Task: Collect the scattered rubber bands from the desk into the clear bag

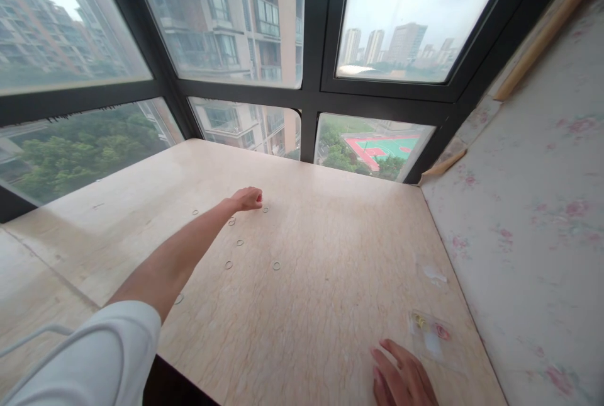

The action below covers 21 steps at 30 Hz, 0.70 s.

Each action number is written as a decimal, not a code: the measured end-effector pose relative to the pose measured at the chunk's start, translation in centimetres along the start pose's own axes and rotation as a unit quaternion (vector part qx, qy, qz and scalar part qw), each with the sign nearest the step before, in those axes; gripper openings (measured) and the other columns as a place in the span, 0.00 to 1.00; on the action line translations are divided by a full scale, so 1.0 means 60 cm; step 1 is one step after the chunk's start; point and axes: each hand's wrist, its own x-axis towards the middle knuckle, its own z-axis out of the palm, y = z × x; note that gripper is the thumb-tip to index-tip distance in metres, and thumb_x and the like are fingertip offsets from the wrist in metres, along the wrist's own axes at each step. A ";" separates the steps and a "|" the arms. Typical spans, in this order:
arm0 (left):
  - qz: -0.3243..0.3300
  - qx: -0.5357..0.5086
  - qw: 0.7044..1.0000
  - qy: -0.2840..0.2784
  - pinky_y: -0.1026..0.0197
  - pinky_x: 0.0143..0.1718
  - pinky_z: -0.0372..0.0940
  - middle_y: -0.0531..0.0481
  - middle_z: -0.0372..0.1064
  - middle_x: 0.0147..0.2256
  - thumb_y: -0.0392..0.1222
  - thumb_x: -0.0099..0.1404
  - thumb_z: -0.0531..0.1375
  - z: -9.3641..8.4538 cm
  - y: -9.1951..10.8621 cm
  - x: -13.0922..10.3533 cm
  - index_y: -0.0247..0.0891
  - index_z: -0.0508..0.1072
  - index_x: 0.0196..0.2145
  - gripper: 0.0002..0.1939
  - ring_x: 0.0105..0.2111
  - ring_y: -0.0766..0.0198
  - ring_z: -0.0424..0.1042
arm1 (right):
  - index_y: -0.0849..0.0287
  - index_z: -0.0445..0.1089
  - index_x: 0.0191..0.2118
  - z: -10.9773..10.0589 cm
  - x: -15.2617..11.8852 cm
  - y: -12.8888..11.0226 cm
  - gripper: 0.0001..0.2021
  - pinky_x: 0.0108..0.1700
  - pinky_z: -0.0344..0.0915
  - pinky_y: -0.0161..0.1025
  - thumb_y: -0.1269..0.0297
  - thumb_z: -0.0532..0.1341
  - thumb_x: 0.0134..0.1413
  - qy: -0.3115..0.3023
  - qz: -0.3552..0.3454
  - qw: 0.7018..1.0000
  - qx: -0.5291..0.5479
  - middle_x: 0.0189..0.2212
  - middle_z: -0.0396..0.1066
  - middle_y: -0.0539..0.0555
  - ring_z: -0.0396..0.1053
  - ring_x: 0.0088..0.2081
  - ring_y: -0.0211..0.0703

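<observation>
1. Thin, round rings lie scattered across the table.
2. My left hand curls narrow beside one — I can't tell what's inside.
3. My right hand — cut off — spreads loosely near a clear box.

Thin rings – pale, round, lying flat, scattered across the marbled ledge, one just beside my closed left hand, others near my forearm | clear case – flat on the ledge near my right hand, yellow and reddish pieces showing
</observation>
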 end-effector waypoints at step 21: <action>0.335 -0.341 0.878 -0.022 0.67 0.26 0.62 0.51 0.72 0.23 0.45 0.63 0.59 0.014 0.473 -0.127 0.36 0.77 0.36 0.11 0.22 0.68 0.70 | 0.59 0.68 0.38 -0.042 0.038 -0.058 0.08 0.42 0.62 0.43 0.75 0.54 0.56 -0.099 0.156 0.980 0.076 0.36 0.68 0.56 0.65 0.39 0.45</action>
